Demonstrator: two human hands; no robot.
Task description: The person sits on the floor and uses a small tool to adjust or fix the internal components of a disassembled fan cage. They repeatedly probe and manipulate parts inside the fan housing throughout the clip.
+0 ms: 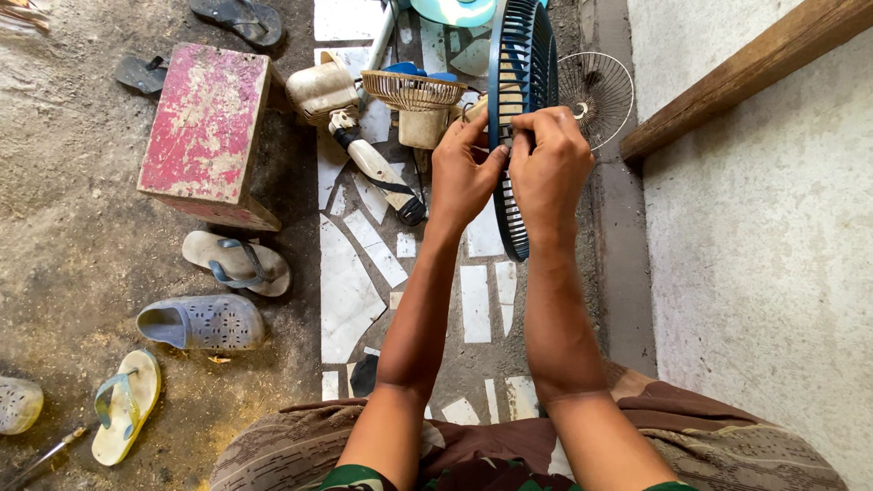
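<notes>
Seen from the head camera, a person holds a blue fan grille point(520, 91) edge-on above a tiled floor point(350, 291). The left hand point(464, 173) and right hand point(548, 164) both pinch the grille's rim, fingertips closed tight on it from either side, the guard rising far beyond them and dropping near below. Just left lie a cream fan motor point(320, 88) and wicker-coloured guard point(414, 90); a wire grille point(596, 86) rests at right, by the wall.
</notes>
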